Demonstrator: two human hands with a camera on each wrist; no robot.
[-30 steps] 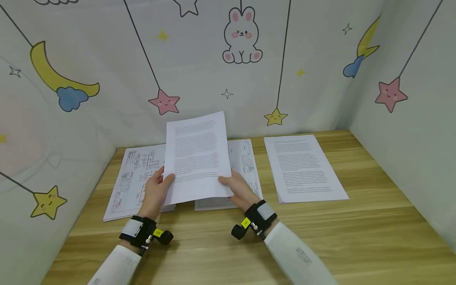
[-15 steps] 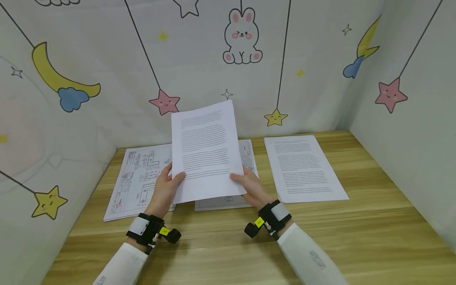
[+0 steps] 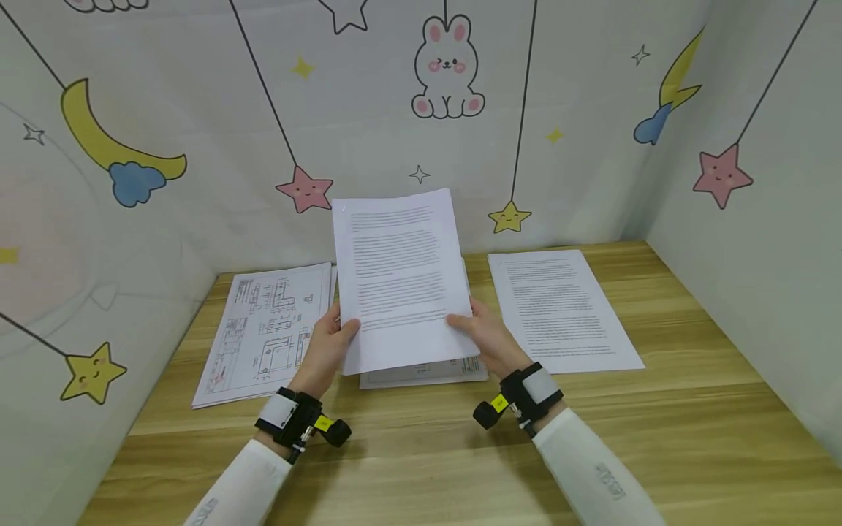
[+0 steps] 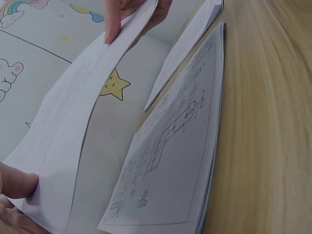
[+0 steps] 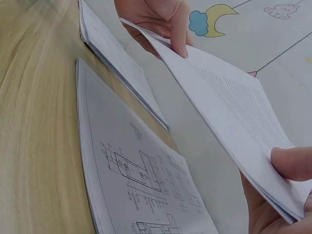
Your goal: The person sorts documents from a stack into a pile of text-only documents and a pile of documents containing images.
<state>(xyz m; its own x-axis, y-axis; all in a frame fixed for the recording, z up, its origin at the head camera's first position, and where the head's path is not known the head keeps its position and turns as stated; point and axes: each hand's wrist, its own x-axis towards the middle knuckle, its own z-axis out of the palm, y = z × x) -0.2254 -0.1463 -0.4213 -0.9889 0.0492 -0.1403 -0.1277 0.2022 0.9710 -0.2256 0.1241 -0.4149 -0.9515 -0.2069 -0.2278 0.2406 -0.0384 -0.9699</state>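
Observation:
A thin stack of printed paper (image 3: pixel 401 274) is held up, tilted, above the table. My left hand (image 3: pixel 327 349) pinches its lower left edge, thumb on the text side and fingers behind. On the opposite edge my right hand (image 3: pixel 493 337) grips the same way, its thumb lying over the front. In both wrist views the sheets sag slightly between the hands. Beneath them lies a stack of technical drawings (image 5: pixel 141 165), mostly hidden from the head view by the held paper.
Another stack of drawings (image 3: pixel 263 329) lies at the left on the wooden table (image 3: pixel 421 467). To the right rests a stack of text pages (image 3: pixel 562 310). A white curtain (image 3: pixel 579 183) with cartoon prints closes off the back and sides.
Both hands have shifted to the right with the held paper, which now covers more of the middle drawings and less of the left ones. The other stacks stay put.

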